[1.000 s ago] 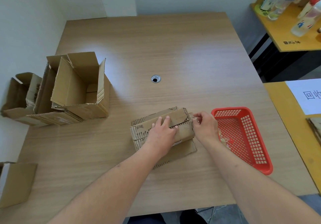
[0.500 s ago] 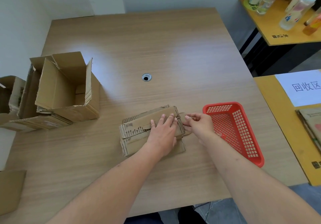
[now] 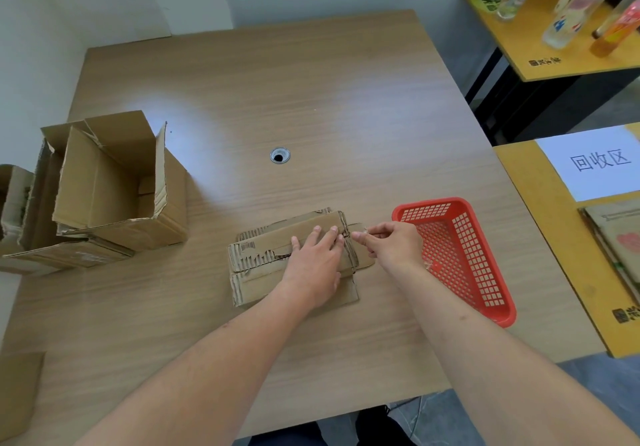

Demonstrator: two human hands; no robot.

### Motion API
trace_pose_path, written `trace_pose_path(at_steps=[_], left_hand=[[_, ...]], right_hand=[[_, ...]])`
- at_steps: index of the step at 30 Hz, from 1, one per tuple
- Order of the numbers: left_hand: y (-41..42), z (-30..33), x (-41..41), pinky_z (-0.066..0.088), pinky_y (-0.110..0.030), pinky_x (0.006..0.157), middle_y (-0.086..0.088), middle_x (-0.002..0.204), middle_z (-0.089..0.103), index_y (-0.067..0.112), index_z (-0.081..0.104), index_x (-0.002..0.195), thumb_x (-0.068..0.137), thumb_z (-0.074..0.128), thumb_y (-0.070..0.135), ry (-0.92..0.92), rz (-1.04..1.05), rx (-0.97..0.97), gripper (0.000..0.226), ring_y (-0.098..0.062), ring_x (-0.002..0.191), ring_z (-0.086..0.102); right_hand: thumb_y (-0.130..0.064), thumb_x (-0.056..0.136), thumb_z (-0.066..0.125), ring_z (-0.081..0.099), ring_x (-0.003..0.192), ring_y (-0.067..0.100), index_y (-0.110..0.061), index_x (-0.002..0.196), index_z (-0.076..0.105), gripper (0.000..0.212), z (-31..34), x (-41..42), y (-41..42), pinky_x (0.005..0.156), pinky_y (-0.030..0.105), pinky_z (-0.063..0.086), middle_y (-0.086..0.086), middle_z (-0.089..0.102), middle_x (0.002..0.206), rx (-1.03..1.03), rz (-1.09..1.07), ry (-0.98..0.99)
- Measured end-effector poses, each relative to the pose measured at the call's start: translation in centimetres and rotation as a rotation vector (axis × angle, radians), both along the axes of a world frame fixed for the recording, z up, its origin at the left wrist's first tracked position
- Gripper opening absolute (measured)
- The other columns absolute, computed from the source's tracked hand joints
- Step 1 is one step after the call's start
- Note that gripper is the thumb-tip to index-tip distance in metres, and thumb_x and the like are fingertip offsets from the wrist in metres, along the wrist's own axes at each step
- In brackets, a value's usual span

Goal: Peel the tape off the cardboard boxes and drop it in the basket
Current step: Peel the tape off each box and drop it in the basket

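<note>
Clear tape strip [image 3: 364, 230], barely visible, is pinched between the right hand [image 3: 394, 243]'s thumb and fingertips at the right end of the flattened brown cardboard box [image 3: 263, 258]. Just left of that pinch, the left hand [image 3: 313, 265] presses flat, fingers straight, on the box. The red plastic mesh basket [image 3: 485, 293] lies directly right of the pinching hand.

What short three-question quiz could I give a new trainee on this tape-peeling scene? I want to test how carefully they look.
1. True or false: the left hand presses flat on the flattened cardboard box.
2. The red basket lies on which side of that box?
A. left
B. right
C. behind it
3. Fill in: the right hand works at the box's ____ end.

Key: 1 true; 2 B; 3 right.
</note>
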State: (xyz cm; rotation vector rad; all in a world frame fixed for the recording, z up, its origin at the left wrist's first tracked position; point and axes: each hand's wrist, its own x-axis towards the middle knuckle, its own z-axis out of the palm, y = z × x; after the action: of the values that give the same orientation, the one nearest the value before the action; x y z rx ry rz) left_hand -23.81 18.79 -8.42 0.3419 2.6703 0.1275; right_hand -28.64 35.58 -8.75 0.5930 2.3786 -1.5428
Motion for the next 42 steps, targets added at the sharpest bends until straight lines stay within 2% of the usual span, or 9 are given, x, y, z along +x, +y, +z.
trace_pose_path(at_steps=[5,12,17,19,23,29,36,39,42], left_hand=[[1.6,0.0,-0.1,0.024,-0.068,0.117,0.001,0.169,0.007,0.017,0.015,0.162,0.100,0.058,0.034,0.004,-0.031,-0.005,0.077,-0.032,0.155,0.008],[4.6,-0.4,0.9,0.022,-0.069,0.117,-0.001,0.169,0.009,0.016,0.018,0.161,0.099,0.057,0.032,0.060,0.003,0.004,0.075,-0.034,0.155,0.010],[5.9,-1.0,1.5,0.019,-0.069,0.118,-0.002,0.169,0.011,0.016,0.020,0.161,0.096,0.057,0.032,0.107,0.046,-0.012,0.076,-0.034,0.155,0.009],[6.3,-1.3,1.8,0.019,-0.068,0.119,-0.002,0.169,0.012,0.016,0.021,0.161,0.095,0.059,0.032,0.122,0.060,-0.019,0.077,-0.034,0.155,0.009],[7.2,-1.5,2.4,0.019,-0.068,0.119,-0.001,0.169,0.012,0.016,0.021,0.161,0.094,0.059,0.032,0.131,0.075,-0.019,0.079,-0.034,0.156,0.009],[8.2,-1.1,3.0,0.014,-0.065,0.122,0.001,0.170,0.008,0.018,0.016,0.162,0.096,0.058,0.030,0.114,0.085,0.017,0.079,-0.031,0.156,0.005],[6.7,-0.8,4.0,0.007,-0.042,0.128,0.000,0.170,0.010,0.015,0.014,0.163,0.097,0.061,0.031,0.168,0.098,0.255,0.083,-0.024,0.157,0.008],[4.9,-0.4,4.7,0.028,-0.033,0.121,0.003,0.165,0.021,0.015,0.030,0.159,0.094,0.068,0.032,0.163,0.159,0.386,0.077,-0.022,0.150,0.029],[3.1,0.1,5.6,0.045,-0.041,0.110,0.003,0.149,0.036,0.015,0.049,0.146,0.090,0.074,0.038,0.230,0.190,0.411,0.065,-0.024,0.130,0.050]], right_hand=[[-0.062,0.061,0.090,0.068,0.066,0.016,-0.017,0.067,0.068,0.051,0.4,0.3,1.8,0.070,0.034,0.051,-0.005,0.069,0.061,0.206,-0.029,0.029],[-0.025,0.084,0.082,0.065,0.082,0.014,-0.026,0.088,0.070,0.012,0.7,1.3,6.3,0.085,0.033,0.052,-0.013,0.069,0.079,0.357,-0.109,0.066],[-0.012,0.094,0.072,0.057,0.069,0.002,-0.022,0.112,0.076,0.021,-0.5,2.0,9.3,0.047,0.001,0.036,-0.003,0.071,0.101,0.411,-0.057,0.003],[-0.010,0.095,0.069,0.063,0.079,0.009,-0.020,0.125,0.073,0.031,-0.9,2.4,10.0,0.059,-0.001,0.041,0.001,0.071,0.114,0.420,-0.001,-0.025],[-0.010,0.095,0.065,0.062,0.122,0.027,-0.018,0.139,0.063,0.045,-1.2,3.0,10.4,0.109,0.036,0.049,0.004,0.066,0.135,0.398,0.096,-0.039],[-0.016,0.099,0.060,0.069,0.099,0.025,-0.022,0.129,0.070,0.032,-1.6,3.7,11.0,0.090,0.038,0.059,0.001,0.074,0.115,0.521,0.150,0.039],[-0.021,0.099,0.061,0.068,0.100,0.017,-0.016,0.117,0.075,0.024,-1.2,3.9,8.9,0.097,0.031,0.050,0.001,0.075,0.111,0.408,0.399,0.290],[-0.019,0.098,0.062,0.069,0.101,0.018,-0.017,0.116,0.076,0.023,-1.0,4.0,7.2,0.097,0.031,0.049,0.001,0.076,0.112,0.339,0.444,0.313],[-0.003,0.092,0.057,0.070,0.099,0.019,-0.021,0.118,0.076,0.037,-1.0,4.2,6.3,0.096,0.035,0.053,-0.001,0.076,0.110,0.348,0.457,0.249]])
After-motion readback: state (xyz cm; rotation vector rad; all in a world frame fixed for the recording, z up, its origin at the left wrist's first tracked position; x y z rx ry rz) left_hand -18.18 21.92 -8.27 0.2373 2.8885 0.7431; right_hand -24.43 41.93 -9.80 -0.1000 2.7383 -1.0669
